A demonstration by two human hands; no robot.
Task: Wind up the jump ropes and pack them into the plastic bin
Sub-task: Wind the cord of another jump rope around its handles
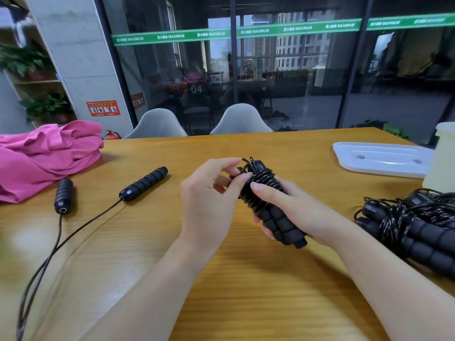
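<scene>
**Tucking in the last turn of cord**

Head view: nearest the camera, two bare forearms reach over the wooden table (246, 291). The right hand (290, 210) is wrapped around a pair of foam handles with cord coiled round them, the wound jump rope (266, 193), held just above the tabletop at centre. The left hand (209, 193) pinches the loose cord end at the top of the coil.

The step looks like securing the end. It would go best with the right thumb kept pressed on the coils so none slackens, while the left fingers feed the tail under a tight turn.

An unwound jump rope (138, 185) lies to the left, its cord trailing off the near edge. A wound bundle of ropes (413, 225) sits to the right. Beyond that are the plastic bin (443, 158), at the frame's right edge, and a clear lid (379, 158) flat beside it.

A pink cloth (46, 156) is heaped at far left. Two grey chairs (197, 124) face a dark glass wall.
</scene>
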